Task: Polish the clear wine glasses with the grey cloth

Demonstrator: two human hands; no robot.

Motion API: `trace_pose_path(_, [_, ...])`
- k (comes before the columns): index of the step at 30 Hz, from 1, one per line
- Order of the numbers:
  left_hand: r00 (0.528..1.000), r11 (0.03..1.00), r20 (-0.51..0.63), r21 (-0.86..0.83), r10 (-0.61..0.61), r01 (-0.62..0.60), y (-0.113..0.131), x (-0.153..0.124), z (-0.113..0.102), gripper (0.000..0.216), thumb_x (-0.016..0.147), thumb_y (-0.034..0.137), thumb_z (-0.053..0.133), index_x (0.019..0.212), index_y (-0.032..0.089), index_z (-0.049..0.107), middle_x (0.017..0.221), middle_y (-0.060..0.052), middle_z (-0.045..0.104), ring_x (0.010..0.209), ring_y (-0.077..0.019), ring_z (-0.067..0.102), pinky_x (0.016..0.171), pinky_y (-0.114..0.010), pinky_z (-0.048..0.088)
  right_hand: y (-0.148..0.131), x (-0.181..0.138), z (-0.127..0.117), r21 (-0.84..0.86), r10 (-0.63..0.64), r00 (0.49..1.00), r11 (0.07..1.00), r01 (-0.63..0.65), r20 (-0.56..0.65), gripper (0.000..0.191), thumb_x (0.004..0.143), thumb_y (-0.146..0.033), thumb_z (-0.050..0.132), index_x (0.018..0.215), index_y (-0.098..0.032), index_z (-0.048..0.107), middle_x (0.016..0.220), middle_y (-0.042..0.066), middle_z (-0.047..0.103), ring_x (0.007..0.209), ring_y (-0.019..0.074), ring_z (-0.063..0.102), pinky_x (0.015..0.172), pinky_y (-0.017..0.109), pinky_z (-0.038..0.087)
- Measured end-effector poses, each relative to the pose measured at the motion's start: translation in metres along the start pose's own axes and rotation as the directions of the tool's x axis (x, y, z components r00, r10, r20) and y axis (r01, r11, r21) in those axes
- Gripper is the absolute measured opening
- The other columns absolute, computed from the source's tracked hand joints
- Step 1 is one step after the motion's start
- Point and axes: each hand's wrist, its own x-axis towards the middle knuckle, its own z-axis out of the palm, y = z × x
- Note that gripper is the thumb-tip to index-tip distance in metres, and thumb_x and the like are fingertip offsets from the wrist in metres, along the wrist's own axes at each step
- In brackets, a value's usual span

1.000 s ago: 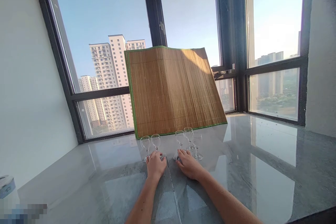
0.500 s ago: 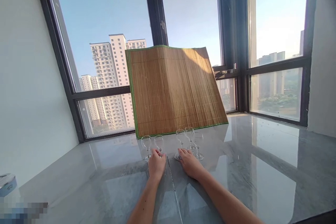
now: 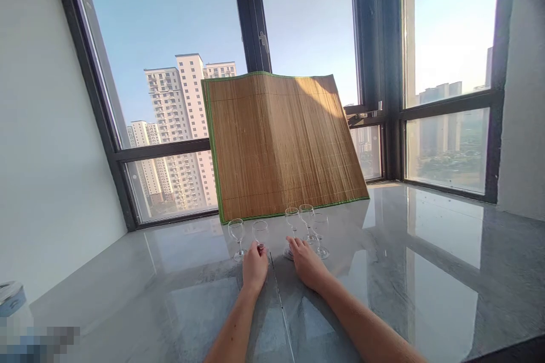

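My left hand [image 3: 255, 270] is closed, with thumb and fingers pinched on the stem of a clear wine glass [image 3: 260, 229]. Just left of it stands another upright wine glass [image 3: 236, 231]. My right hand [image 3: 307, 264] reaches round the low stem of a third wine glass [image 3: 292, 217], its thumb hidden behind the hand. The foot of that glass shows partly beside the fingertips. Close behind and to the right are two more upright glasses, a rear wine glass [image 3: 306, 214] and a right-hand wine glass [image 3: 321, 227].
A glossy grey marbled ledge [image 3: 191, 289] bears the glasses. Behind them a brown bamboo mat [image 3: 276, 147] with green edging leans against the dark-framed window [image 3: 251, 11]. A white and blue container [image 3: 12, 300] is cut off at the left edge.
My left hand's glass has shifted slightly right and nearer, away from the leftmost glass. My right hand's fingers have lifted a little at their glass.
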Motion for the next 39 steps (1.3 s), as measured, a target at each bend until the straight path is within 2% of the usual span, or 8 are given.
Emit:
trace_pose_path(7, [0.985,0.959,-0.029,0.234,0.171,-0.159,0.013,-0.011,-0.010,0.019,0.090,0.023,0.050,0.091,0.021,0.069,0.090,-0.005,0.071,0.090,-0.0209,0.064,0.076,-0.029,0.037,-0.004,-0.002,-0.003,0.228,-0.025,0.953,0.969,0.098,-0.303,0.039,0.083,-0.007,0.042,0.120,-0.020,0.040,0.116,0.011,0.058,0.089,0.0196,0.060,0.075,0.030,0.048])
trace_pose_path(10, [0.973,0.929,-0.082,0.325,0.214,-0.177,0.017,-0.016,-0.012,0.023,0.087,0.017,0.050,0.086,0.022,0.072,0.092,-0.006,0.069,0.095,-0.0237,0.060,0.083,-0.034,0.037,-0.012,-0.006,-0.009,0.247,-0.068,0.936,0.956,0.161,-0.345,0.038,0.083,-0.009,0.045,0.118,-0.022,0.039,0.104,0.007,0.062,0.081,0.0185,0.060,0.068,0.028,0.046])
trace_pose_path(14, [0.949,0.900,-0.104,0.362,0.297,-0.242,0.022,-0.020,-0.013,0.029,0.084,0.013,0.050,0.072,0.023,0.074,0.089,-0.006,0.064,0.095,-0.0231,0.056,0.097,-0.041,0.033,-0.019,-0.009,-0.015,0.251,-0.128,0.909,0.938,0.241,-0.396,0.036,0.084,-0.009,0.044,0.117,-0.023,0.040,0.104,0.008,0.063,0.087,0.0199,0.061,0.074,0.030,0.048])
trace_pose_path(18, [0.918,0.887,-0.084,0.306,0.387,-0.346,0.024,-0.021,-0.013,0.030,0.082,0.010,0.051,0.074,0.026,0.075,0.087,-0.004,0.062,0.092,-0.0209,0.055,0.099,-0.039,0.032,-0.015,-0.007,-0.021,0.229,-0.047,0.917,0.962,0.148,-0.396,0.035,0.086,-0.011,0.040,0.119,-0.022,0.042,0.106,0.010,0.064,0.093,0.0223,0.062,0.078,0.035,0.050])
trace_pose_path(23, [0.935,0.925,-0.093,0.211,0.341,-0.316,0.017,-0.015,-0.012,0.032,0.078,0.007,0.052,0.083,0.026,0.077,0.091,-0.004,0.065,0.095,-0.0220,0.056,0.093,-0.035,0.037,-0.008,-0.006,-0.027,0.234,0.136,0.917,0.971,-0.049,-0.375,0.036,0.085,-0.011,0.037,0.120,-0.022,0.043,0.107,0.011,0.065,0.092,0.0240,0.062,0.075,0.036,0.050])
trace_pose_path(27, [0.952,0.959,-0.132,0.102,0.275,-0.263,0.012,-0.009,-0.010,0.027,0.082,0.014,0.053,0.089,0.023,0.077,0.091,-0.005,0.070,0.095,-0.0225,0.059,0.088,-0.031,0.040,-0.007,-0.006,-0.026,0.289,0.220,0.911,0.950,-0.119,-0.349,0.035,0.085,-0.011,0.035,0.117,-0.022,0.042,0.104,0.011,0.065,0.091,0.0241,0.063,0.076,0.037,0.050])
trace_pose_path(34, [0.963,0.944,0.054,-0.215,0.265,-0.248,0.025,-0.014,-0.001,0.039,0.093,0.036,0.042,0.074,0.016,0.071,0.063,0.001,0.064,0.063,-0.0149,0.053,0.060,-0.023,0.033,-0.023,-0.005,-0.010,0.586,0.094,0.948,0.803,0.108,-0.304,0.048,0.082,-0.014,0.041,0.129,-0.022,0.031,0.104,0.008,0.062,0.090,0.0185,0.064,0.084,0.036,0.052])
trace_pose_path(39, [0.964,0.954,0.009,-0.149,0.266,-0.261,0.028,-0.016,-0.002,0.033,0.091,0.030,0.045,0.070,0.018,0.067,0.061,0.001,0.061,0.060,-0.0141,0.051,0.060,-0.024,0.030,-0.024,-0.005,-0.016,0.577,0.173,0.871,0.803,0.146,-0.460,0.044,0.090,-0.019,0.040,0.133,-0.023,0.030,0.111,0.011,0.061,0.094,0.0197,0.063,0.086,0.037,0.052])
